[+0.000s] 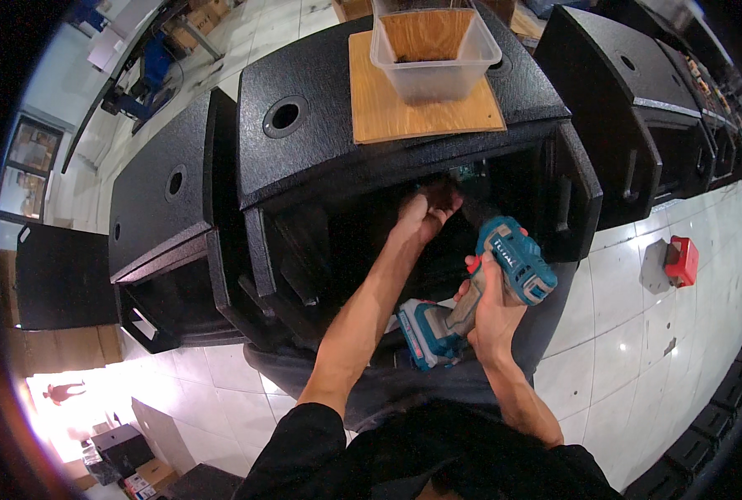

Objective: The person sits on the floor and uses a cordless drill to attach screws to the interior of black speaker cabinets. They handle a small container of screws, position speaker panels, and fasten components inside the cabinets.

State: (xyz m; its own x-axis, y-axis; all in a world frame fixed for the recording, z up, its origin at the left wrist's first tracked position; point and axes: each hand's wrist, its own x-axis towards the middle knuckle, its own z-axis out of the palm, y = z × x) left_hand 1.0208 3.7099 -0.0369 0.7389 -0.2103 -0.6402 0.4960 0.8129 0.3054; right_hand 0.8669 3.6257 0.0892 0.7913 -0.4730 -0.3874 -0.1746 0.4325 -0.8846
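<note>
My right hand is wrapped round the grip of a teal and grey cordless drill, whose nose points into the open front of a black speaker cabinet. The battery pack hangs at the left of the grip. Reaching into the same opening, my left hand has its fingers curled together near the drill's nose. Shadow hides its fingertips and anything in them. Above the opening, a clear plastic tub with dark small bits inside rests on a wooden board on top of the cabinet.
More black speaker cabinets stand on the left and on the right. On the tiled floor at right sits a red box. Cardboard boxes lie at lower left, and a row of black cases lines the lower right edge.
</note>
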